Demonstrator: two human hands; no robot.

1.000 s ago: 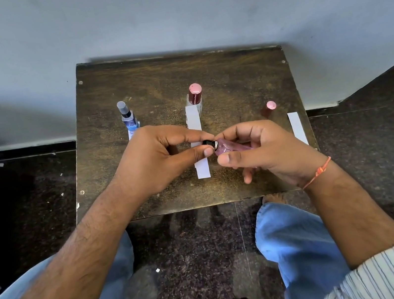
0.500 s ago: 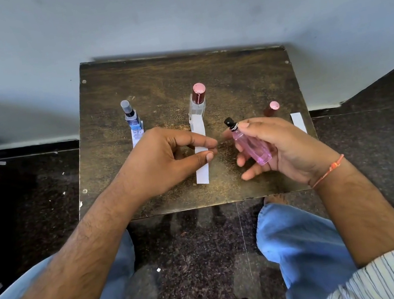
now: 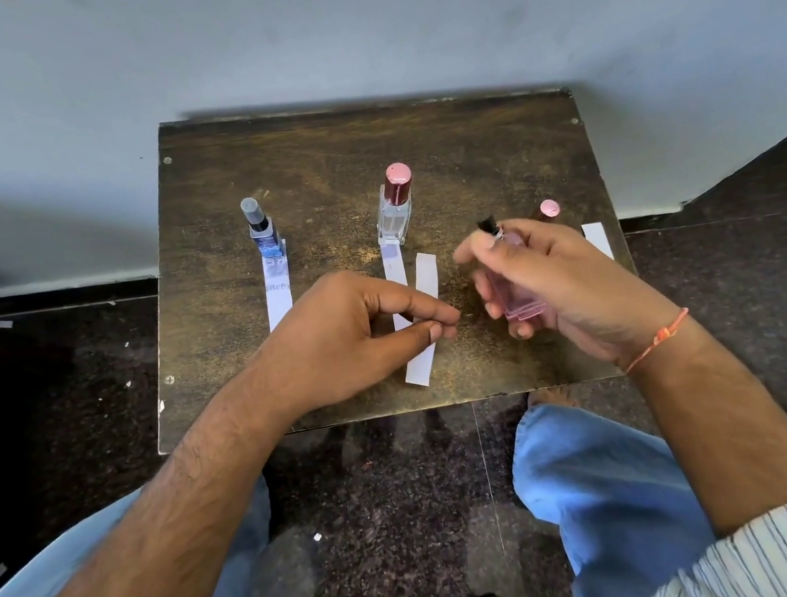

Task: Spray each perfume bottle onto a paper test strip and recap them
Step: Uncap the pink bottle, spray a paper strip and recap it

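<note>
— What is in the right hand (image 3: 560,280)?
— The pink bottle (image 3: 516,296), upright above the table (image 3: 305,156), fingers wrapped around it, nozzle uncovered.
— And the left hand (image 3: 361,335)?
— It pinches a paper strip (image 3: 423,319), thumb against forefinger.

A small dark wooden table (image 3: 356,148) with a worn, speckled top stands pushed against a plain pale grey-blue wall (image 3: 334,21), directly under where the work is held. Screw heads show near its corners. A light skirting strip (image 3: 40,287) runs along the wall's foot, left of the table. The floor (image 3: 390,507) below and to both sides is dark speckled stone, with thin tile joints and scattered white scraps. Soft daylight falls evenly, with a shadow low on the left wall.
</note>
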